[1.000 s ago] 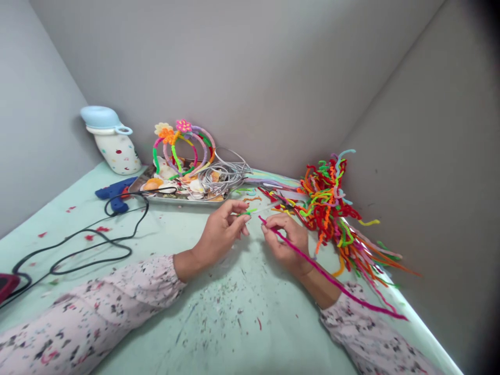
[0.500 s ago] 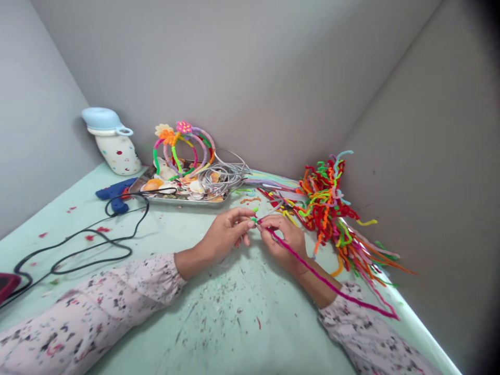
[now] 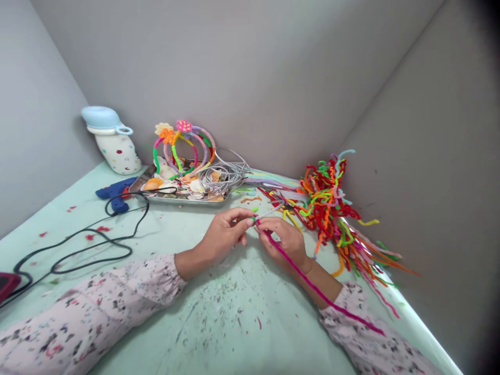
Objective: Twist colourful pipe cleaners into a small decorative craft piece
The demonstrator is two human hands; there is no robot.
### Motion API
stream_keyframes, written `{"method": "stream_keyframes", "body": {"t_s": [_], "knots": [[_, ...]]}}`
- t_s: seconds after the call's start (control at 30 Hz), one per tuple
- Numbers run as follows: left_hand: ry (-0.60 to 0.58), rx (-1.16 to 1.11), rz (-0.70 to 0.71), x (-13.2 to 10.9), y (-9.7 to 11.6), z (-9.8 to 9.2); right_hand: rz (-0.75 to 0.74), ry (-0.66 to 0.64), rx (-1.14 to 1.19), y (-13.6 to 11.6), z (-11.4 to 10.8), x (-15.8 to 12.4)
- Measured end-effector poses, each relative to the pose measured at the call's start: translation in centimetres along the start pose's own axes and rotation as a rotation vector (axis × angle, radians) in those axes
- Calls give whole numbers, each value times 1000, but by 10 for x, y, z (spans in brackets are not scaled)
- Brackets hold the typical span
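Head view, left hand (image 3: 222,237) with fingers closed in a pinch on a short green pipe cleaner (image 3: 254,220), right hand (image 3: 283,242) gripping a magenta pipe cleaner (image 3: 308,281) just beside it, both over a mint-green table (image 3: 219,323), multicoloured pipe cleaners (image 3: 326,208) heaped nearby

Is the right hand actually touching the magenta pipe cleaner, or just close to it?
Touching. The head view shows the right hand pinching the magenta pipe cleaner at its fingertips, with the length trailing away past the wrist.
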State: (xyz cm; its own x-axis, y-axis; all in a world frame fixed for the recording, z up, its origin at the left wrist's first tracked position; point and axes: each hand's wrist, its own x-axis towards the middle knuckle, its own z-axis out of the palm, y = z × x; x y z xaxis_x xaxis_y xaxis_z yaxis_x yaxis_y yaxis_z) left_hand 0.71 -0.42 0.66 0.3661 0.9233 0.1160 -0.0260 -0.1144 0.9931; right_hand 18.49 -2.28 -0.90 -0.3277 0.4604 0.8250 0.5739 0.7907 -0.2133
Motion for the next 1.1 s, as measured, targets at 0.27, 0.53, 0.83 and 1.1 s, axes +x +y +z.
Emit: {"method": "stream_keyframes", "body": {"t_s": [0.27,0.53,0.83,1.1], "knots": [[78,76,166,-2,3,1,-52,-43,-43,0,0,0],[117,274,328,-5,2,-1,-113,-68,-74,2,0,-1],[170,539,535,-6,3,-2,-149,-101,-66,3,-1,-3],[143,621,558,-6,6,-2,-145,-61,-137,-1,-3,0]]}}
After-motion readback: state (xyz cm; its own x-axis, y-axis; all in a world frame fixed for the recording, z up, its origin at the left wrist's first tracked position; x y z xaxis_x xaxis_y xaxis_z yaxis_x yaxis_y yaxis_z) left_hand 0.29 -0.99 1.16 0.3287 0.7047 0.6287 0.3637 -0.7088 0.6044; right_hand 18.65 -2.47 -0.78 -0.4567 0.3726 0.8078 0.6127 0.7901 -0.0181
